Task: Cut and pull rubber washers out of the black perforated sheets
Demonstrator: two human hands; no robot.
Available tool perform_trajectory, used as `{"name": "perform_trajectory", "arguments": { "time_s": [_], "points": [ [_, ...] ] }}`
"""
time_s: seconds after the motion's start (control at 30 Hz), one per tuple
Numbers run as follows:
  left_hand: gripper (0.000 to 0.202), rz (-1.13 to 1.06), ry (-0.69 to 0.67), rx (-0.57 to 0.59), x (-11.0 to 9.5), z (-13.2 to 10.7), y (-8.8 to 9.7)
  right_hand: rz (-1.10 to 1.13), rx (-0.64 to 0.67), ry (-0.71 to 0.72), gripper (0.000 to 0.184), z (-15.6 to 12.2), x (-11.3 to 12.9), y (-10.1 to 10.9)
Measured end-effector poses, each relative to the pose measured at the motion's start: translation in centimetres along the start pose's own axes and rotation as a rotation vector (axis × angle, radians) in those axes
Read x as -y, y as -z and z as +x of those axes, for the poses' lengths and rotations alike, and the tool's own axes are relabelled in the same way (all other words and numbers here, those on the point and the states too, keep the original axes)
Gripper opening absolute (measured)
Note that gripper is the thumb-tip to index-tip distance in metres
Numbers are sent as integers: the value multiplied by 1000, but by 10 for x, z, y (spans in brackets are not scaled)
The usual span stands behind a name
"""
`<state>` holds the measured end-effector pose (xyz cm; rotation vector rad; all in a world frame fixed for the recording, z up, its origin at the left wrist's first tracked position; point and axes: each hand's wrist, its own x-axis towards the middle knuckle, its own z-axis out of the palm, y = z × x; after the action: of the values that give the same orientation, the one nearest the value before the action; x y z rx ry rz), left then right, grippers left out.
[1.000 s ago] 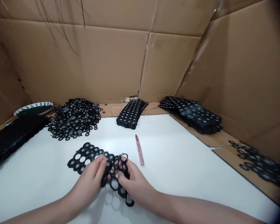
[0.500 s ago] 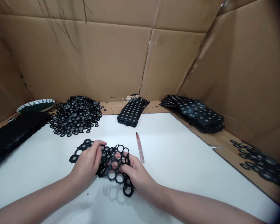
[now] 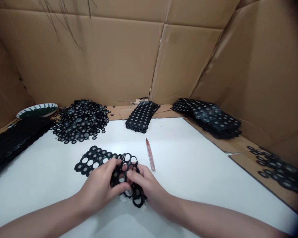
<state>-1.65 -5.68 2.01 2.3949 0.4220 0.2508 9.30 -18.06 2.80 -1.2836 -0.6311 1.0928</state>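
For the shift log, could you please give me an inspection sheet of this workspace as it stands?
Surface: white tabletop, with cardboard along its far and right edges.
Job's things: black ring sheet, bunched at one end, its other end flat on the tabletop.
Clutter: red tool beside the sheet; loose ring pile; centre sheet stack; right sheet stack; left black stack; plate; scattered rings on the cardboard at right.
Hands: left hand and right hand both grip the bunched end.
Cables: nothing seen.
Surroundings: cardboard walls on three sides.
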Motion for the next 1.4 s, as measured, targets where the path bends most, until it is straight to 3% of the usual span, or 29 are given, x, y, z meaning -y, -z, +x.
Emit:
{"name": "perform_trajectory", "arguments": {
  "time_s": [0.2,0.3,0.47,0.63,0.8,0.93,1.1,1.3,1.4],
  "points": [
    [28,-227,23,93,-2,2,1,-156,-32,17,20,3,-2,-1],
    [26,-263,49,53,-4,4,3,-122,-45,22,19,4,-3,-2],
    [23,-254,99,-15,-7,5,4,-91,-21,58,20,5,-4,-2],
    [23,-102,119,-41,-2,9,5,-103,-18,60,16,6,-8,-1],
    [24,48,40,-193,7,15,10,-135,-67,75,16,9,-6,-5],
    [26,69,31,-240,12,21,21,-180,-113,48,13,10,-6,-6],
    [29,148,144,-511,26,30,41,-237,-167,42,9,8,-13,1],
    [27,62,99,-318,32,29,26,-573,-289,182,20,11,-13,12],
    [28,-32,143,-325,36,30,21,-889,-353,379,41,11,-9,18]
  ]
}}
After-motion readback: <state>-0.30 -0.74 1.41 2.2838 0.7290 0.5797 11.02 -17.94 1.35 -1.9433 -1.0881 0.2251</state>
